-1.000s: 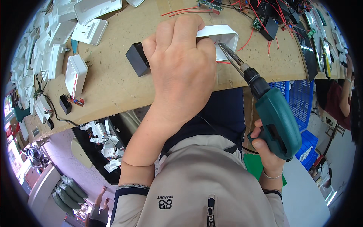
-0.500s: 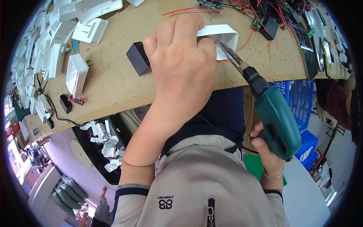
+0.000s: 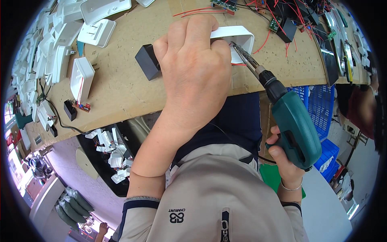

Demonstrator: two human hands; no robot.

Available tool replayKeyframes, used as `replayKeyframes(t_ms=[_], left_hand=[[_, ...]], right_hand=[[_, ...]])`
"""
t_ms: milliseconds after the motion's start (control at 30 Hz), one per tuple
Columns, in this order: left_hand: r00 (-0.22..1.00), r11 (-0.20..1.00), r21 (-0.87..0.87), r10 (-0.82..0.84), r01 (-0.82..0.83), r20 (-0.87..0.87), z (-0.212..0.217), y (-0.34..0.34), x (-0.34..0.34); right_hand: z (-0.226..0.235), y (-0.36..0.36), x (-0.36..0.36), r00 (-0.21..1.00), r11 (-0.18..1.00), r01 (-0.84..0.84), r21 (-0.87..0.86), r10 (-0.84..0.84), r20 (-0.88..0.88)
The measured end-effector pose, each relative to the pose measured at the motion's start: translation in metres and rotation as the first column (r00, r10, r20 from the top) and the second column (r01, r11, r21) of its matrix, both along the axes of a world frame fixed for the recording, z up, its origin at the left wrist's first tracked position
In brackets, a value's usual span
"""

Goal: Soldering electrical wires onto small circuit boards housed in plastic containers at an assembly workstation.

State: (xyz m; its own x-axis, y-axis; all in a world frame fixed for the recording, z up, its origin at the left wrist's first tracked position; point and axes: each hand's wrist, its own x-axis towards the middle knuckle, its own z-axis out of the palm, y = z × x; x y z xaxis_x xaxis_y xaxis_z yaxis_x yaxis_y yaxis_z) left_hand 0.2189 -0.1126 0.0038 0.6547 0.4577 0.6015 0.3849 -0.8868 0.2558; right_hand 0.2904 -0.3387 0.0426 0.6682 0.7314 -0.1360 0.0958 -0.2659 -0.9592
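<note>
Straight ahead of the worker (image 3: 219, 189), from ten o'clock round to two, spreads a brown surface (image 3: 117, 80) flecked with dark marks. Taking twelve as away from the worker's chest, I see a heap of white shells (image 3: 47, 46) at ten and, nearer on that line, a lone shell (image 3: 82, 74) with a red board (image 3: 84, 107) and a small black block (image 3: 69, 110) beside it. At one o'clock red wires (image 3: 298, 12) tangle among dark parts (image 3: 288, 30). Off the surface, a black bin (image 3: 96, 164) of white scraps (image 3: 115, 159) stands at nine, blue baskets (image 3: 321, 111) at two. Farther out in the room, green sacks (image 3: 72, 205) lie together between eight and nine, another person's hand (image 3: 103, 228) shows at eight, and beyond the baskets a person in dark red (image 3: 358, 107) is only partly in sight.

The left hand (image 3: 195, 64) grips a white case (image 3: 244, 39) over the surface, fingers bent round one end; the case juts out at two o'clock from that hand, its hollow turned toward the worker. At nine o'clock, just beside the hand, sits a larger black block (image 3: 147, 63). The right hand (image 3: 284, 159), between four and five o'clock from the left, is wrapped about a green tool (image 3: 296, 129), the handle mostly hidden. Its forked tip points to eleven and reaches into the case; I cannot tell whether it touches the wall there. A red wire (image 3: 238, 64) shows by the case's lower edge.
</note>
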Motion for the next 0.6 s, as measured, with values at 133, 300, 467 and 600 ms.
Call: replayKeyframes(t_ms=[133, 300, 467, 600], left_hand=[[1.0, 1.0, -0.002, -0.002, 0.002, 0.011, -0.0008, 0.0001, 0.0005], [1.0, 1.0, 0.011, 0.0, 0.0, 0.025, -0.0021, 0.0009, 0.0013], [1.0, 1.0, 0.006, 0.002, -0.002, 0.019, -0.0012, 0.0004, 0.0006], [1.0, 1.0, 0.009, 0.006, -0.006, 0.015, -0.0008, -0.0001, 0.0009]], right_hand=[[-0.0012, 0.0005, 0.0002, 0.998, 0.999, -0.037, 0.007, 0.037, 0.042], [-0.0034, -0.0031, 0.0, 0.993, 0.998, -0.063, 0.029, 0.059, 0.099], [-0.0034, -0.0021, -0.0023, 0.999, 0.997, -0.015, 0.076, 0.013, 0.037], [-0.0016, -0.0025, -0.0027, 0.999, 0.998, -0.022, 0.055, 0.02, 0.034]])
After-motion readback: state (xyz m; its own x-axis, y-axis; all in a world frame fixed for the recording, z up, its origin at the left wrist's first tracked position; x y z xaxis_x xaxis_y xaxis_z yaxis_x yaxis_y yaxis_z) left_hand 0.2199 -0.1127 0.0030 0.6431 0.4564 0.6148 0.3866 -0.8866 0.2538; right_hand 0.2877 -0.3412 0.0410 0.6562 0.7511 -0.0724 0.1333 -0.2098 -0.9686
